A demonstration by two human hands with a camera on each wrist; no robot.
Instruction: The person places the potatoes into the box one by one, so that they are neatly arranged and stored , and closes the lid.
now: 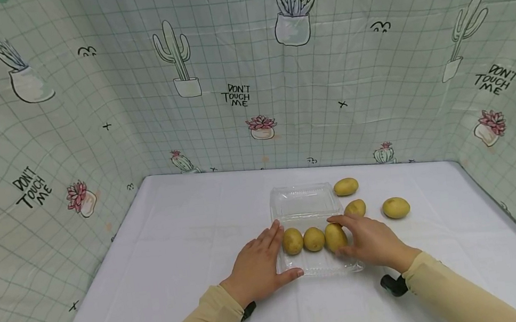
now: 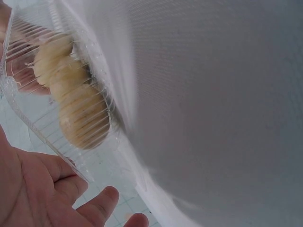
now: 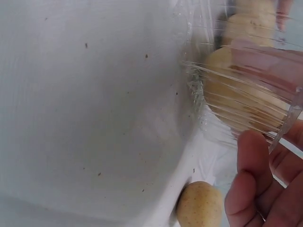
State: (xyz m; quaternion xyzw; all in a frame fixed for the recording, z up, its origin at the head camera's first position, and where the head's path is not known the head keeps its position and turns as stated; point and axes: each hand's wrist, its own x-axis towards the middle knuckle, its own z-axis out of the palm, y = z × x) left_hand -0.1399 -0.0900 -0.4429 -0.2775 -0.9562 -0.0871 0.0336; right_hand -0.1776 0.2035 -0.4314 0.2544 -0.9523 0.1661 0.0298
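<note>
A clear plastic clamshell container (image 1: pixel 322 269) lies on the table with its lid (image 1: pixel 305 198) folded back on the far side. Three potatoes sit in a row in its base: a left potato (image 1: pixel 292 241), a middle potato (image 1: pixel 314 239) and a right potato (image 1: pixel 335 238). My left hand (image 1: pixel 257 267) rests along the container's left edge, fingers extended and thumb at the near rim. At the right side, my right hand (image 1: pixel 375 239) holds the right potato between thumb and index finger. In the right wrist view its other fingers (image 3: pixel 253 153) are outside the ribbed wall.
Beyond the container's right side lie three loose potatoes: one by the lid (image 1: pixel 346 186), one partly behind my right hand (image 1: pixel 355 207) and one farther right (image 1: pixel 396 208). White cloth covers the table (image 1: pixel 187 212). A patterned curtain (image 1: pixel 215 123) encloses the back and sides.
</note>
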